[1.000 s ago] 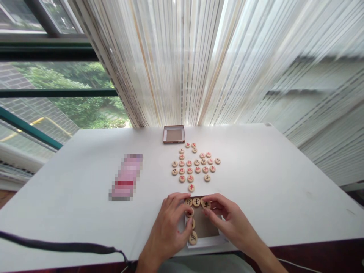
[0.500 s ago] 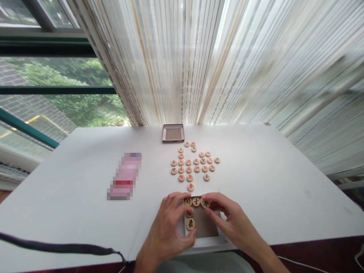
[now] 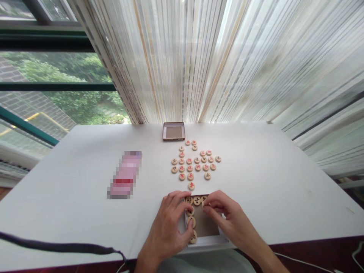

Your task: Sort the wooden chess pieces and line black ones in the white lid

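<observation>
A shallow white box with a brown floor lies at the near table edge. Round wooden chess pieces line its far and left sides. My left hand rests on the box's left side, fingers curled onto the pieces in the left column. My right hand lies over the right side, its fingertips pinching a piece at the far right corner. Several loose pieces with red and black characters lie on the table beyond the box.
The white table runs back to striped curtains. A small brown-rimmed lid sits at the far middle. A pink blurred packet lies to the left. A dark cable crosses the near left edge.
My left hand has shifted pieces down the box's left column, where another one now sits low. My right fingers have closed more over the far right piece.
</observation>
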Motion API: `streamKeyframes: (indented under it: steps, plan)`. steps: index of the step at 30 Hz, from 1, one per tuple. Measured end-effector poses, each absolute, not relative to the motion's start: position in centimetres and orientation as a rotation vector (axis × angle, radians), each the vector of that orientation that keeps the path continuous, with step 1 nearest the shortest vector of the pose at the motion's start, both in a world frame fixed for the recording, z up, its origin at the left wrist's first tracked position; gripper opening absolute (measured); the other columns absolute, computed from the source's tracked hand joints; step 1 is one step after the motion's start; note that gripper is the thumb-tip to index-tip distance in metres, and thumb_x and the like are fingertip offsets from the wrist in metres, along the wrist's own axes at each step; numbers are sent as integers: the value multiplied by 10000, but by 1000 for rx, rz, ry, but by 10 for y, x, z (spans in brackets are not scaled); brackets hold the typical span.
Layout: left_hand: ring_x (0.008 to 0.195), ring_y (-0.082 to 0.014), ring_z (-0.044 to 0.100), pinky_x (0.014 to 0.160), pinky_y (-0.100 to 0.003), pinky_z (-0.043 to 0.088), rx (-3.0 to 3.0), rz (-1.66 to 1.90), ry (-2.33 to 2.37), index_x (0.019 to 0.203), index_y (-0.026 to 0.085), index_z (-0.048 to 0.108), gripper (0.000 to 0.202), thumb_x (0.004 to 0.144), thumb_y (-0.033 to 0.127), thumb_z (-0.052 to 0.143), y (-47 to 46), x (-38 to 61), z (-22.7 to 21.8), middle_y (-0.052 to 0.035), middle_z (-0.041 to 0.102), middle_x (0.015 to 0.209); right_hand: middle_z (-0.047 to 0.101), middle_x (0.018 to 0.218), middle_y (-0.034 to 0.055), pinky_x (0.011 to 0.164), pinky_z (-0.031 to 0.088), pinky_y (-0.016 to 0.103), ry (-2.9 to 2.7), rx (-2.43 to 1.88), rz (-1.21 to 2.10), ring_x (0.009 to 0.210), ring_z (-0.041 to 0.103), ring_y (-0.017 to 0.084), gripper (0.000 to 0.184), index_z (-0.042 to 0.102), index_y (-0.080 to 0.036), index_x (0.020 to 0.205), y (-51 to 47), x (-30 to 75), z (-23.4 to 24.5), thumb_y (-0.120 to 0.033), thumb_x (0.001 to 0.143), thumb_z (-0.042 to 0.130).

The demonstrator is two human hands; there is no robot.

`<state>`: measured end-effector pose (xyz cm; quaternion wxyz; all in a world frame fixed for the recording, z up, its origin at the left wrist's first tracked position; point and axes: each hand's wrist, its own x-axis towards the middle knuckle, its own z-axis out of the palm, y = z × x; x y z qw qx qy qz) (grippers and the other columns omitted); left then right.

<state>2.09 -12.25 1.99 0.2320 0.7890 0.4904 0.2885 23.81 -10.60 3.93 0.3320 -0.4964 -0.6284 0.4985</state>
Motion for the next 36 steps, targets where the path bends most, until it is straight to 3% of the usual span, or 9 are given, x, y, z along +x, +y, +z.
streamKeyframes:
  steps: [10, 36]
  plan:
    - [1280, -294, 474, 1070, -482, 413, 2174, 798, 1340, 990, 244, 597, 268, 779, 81, 622, -122, 20, 19, -64, 575, 1339, 679, 972, 35, 765, 586, 272, -1615, -1268, 1399, 879, 700, 175, 47, 625, -216, 973, -112, 229, 37, -253, 946, 614]
    - [1271, -288, 494, 1061, -473, 425, 2195, 827, 1350, 969, 234, 601, 226, 802, 82, 602, -121, 20, 16, -71, 592, 1328, 668, 883, 21, 707, 480, 298, -1995, -1501, 889, 781, 644, 191, 119, 607, -234, 895, -122, 215, 25, -160, 973, 556]
